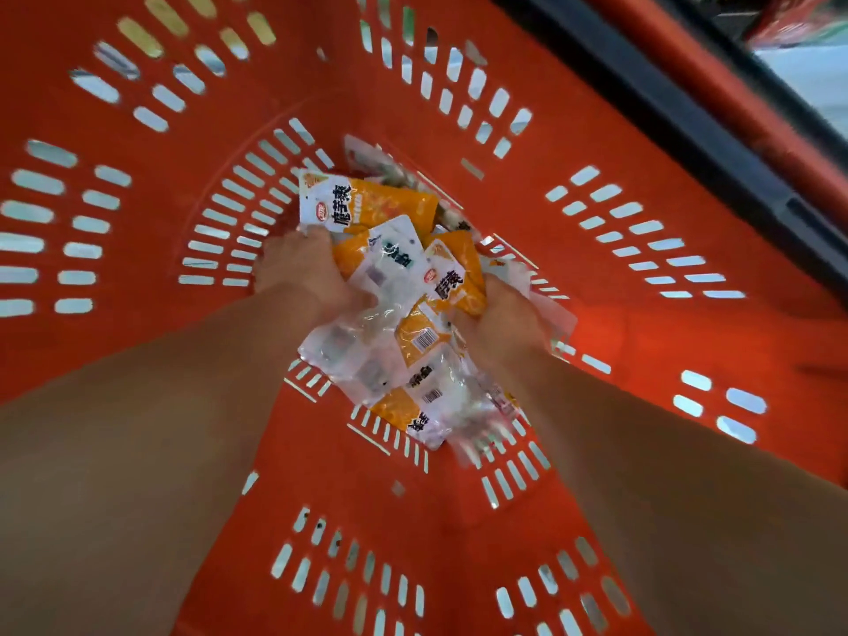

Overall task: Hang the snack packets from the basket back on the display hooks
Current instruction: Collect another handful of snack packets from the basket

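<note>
A pale, bright surface point(810, 73) shows top right, below blurred red boxes point(791, 18).

The orange-and-white plastic snack packets point(367, 202) bear large black Chinese characters, seemingly 魔芋爽, beside a small red oval logo point(321, 208) too blurred to read. One packet's white barcode label point(424, 338) has illegible digits.

Left hand point(298, 270), right hand point(504, 321) around packets point(397, 268).

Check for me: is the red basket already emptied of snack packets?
No, snack packets lie in the red basket, gripped by the left hand and right hand.
</note>
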Action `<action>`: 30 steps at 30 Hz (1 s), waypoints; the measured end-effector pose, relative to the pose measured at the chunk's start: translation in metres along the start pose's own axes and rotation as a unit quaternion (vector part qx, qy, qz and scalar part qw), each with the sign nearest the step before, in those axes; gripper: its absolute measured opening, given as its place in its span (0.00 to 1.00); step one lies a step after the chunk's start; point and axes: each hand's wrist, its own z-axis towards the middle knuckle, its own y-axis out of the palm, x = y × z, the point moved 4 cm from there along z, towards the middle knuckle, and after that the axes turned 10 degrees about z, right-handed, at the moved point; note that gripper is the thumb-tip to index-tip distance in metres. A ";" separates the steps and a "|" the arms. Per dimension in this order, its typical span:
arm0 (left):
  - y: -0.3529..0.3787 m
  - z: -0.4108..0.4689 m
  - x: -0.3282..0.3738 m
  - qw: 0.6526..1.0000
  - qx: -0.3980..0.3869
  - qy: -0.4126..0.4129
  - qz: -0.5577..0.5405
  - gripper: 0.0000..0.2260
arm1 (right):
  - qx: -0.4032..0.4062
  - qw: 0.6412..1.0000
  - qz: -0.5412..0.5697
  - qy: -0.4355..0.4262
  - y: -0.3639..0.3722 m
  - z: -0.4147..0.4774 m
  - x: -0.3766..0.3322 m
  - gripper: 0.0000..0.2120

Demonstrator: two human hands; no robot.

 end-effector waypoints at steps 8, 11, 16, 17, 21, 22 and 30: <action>0.003 -0.021 0.018 0.994 -0.019 0.108 -0.028 0.19 | 0.030 0.980 0.188 0.053 0.013 -0.003 -0.003 0.16; -0.012 -0.022 0.019 0.986 0.079 0.138 0.058 0.21 | 0.052 0.969 0.229 0.074 0.014 -0.009 0.004 0.16; -0.029 -0.004 0.017 0.971 0.093 0.184 0.123 0.34 | 0.065 0.944 0.305 0.112 0.018 -0.015 0.016 0.13; -0.029 0.001 0.018 0.973 0.074 0.182 0.122 0.38 | 0.065 0.939 0.318 0.118 0.019 -0.014 0.018 0.12; -0.025 0.005 0.021 0.985 0.054 0.151 0.067 0.45 | 0.084 0.922 0.354 0.135 0.026 -0.012 0.023 0.13; -0.024 0.004 0.021 0.987 0.057 0.145 0.046 0.46 | 0.090 0.918 0.360 0.141 0.028 -0.013 0.024 0.12; -0.005 -0.002 0.014 0.996 0.004 0.080 -0.045 0.52 | 0.096 0.906 0.372 0.177 0.042 -0.020 0.025 0.15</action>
